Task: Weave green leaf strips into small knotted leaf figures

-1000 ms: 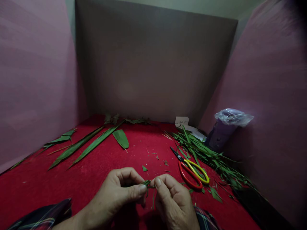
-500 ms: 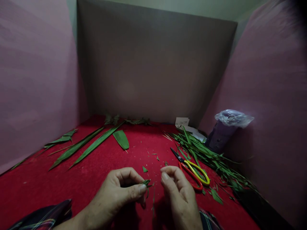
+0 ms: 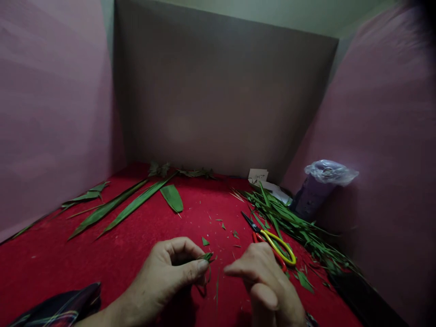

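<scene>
Low in the middle, my left hand (image 3: 173, 272) pinches a small folded piece of green leaf (image 3: 207, 257) between thumb and forefinger. A thin strand loops down below those fingertips. My right hand (image 3: 269, 281) is a short way to the right, apart from the leaf. Its forefinger points left and its thumb stands away from it; I see nothing held there. Just beyond this hand lie scissors (image 3: 254, 225) with black blades and one yellow and one red handle, the red one partly covered by the hand.
Long green leaves (image 3: 136, 204) and a shorter cut leaf (image 3: 172, 198) lie on the red cloth (image 3: 136, 254). A heap of leaf strips (image 3: 289, 218) stretches along the right, by a purple bin (image 3: 311, 193) lined with clear plastic. White card (image 3: 258, 175) stands behind; leaf scraps are scattered mid-cloth.
My right hand has moved right and turned, its fingers coming out of their curl, and now covers part of the scissors' red handle. My left hand keeps its pinch almost in place.
</scene>
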Demonstrator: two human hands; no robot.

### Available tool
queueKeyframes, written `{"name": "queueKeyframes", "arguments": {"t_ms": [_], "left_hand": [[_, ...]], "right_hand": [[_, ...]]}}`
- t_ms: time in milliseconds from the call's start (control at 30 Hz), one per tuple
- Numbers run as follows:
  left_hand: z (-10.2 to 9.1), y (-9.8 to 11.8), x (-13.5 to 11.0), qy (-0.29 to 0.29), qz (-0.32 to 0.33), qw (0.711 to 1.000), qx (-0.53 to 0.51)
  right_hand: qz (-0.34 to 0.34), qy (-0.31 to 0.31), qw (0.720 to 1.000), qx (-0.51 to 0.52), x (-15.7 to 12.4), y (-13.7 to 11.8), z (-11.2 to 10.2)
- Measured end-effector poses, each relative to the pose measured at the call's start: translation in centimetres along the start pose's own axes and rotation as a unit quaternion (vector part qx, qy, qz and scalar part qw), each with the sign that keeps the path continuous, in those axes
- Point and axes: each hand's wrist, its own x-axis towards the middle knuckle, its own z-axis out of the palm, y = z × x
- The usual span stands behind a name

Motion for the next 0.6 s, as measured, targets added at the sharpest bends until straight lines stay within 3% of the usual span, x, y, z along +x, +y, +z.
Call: {"name": "queueKeyframes", "arguments": {"t_ms": [67, 367, 600], "left_hand": [[0.1, 0.1, -0.1, 0.005, 0.003, 1.000, 0.000], [0.3, 0.1, -0.2, 0.004, 0.035, 0.999, 0.020], [0.7, 0.8, -0.5, 0.008, 0.028, 0.999, 0.035]], "right_hand": [[-0.029, -0.023, 0.999, 0.012, 0.0, 0.3, 0.0], [-0.008, -0.016, 0.999, 0.041, -0.3, 0.9, 0.8], [0.044, -0.024, 0.998, 0.046, -0.7, 1.3, 1.1]]}}
